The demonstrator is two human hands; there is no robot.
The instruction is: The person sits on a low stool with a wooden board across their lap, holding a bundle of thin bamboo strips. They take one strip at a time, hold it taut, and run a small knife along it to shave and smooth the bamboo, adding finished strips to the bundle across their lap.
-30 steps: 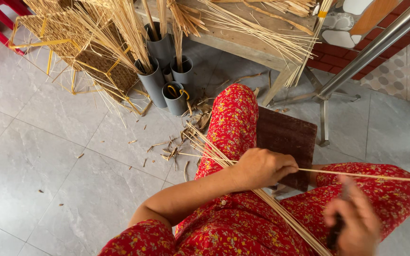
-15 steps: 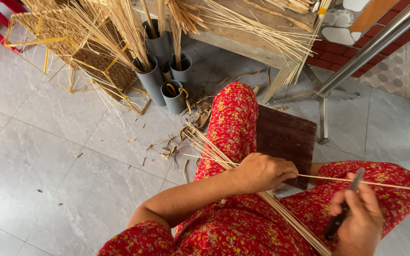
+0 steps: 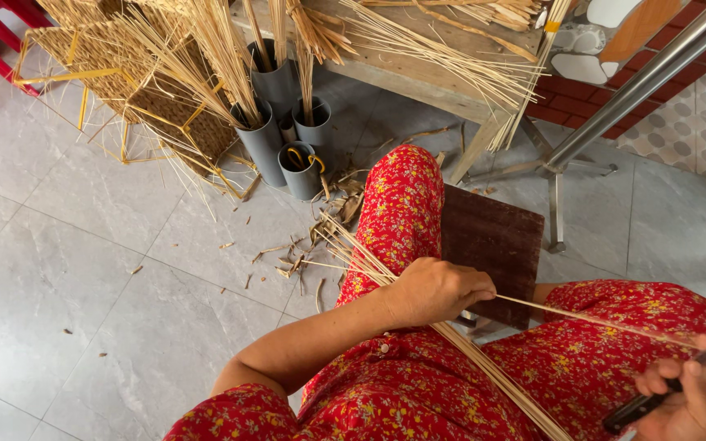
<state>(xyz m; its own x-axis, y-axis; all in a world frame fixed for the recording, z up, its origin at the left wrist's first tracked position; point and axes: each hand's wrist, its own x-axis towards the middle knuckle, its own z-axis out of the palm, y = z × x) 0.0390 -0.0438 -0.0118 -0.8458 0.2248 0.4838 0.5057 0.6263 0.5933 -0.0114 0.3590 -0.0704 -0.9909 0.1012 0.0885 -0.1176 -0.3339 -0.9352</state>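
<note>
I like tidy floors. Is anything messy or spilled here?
Yes. Short cut scraps of strip lie scattered on the grey floor tiles beside the grey tubes, near the person's knee. Nothing else looks broken or tipped.

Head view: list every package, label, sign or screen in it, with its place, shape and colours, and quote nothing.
None: no package, label, sign or screen shows.
Nearest to containers: grey plastic tubes standing on the floor by the wooden bench, holding pale straw-coloured reed strips; plain, unmarked.
Left hand grips a thin pale reed strip; right hand holds a dark-handled knife; neither carries any marking.
</note>
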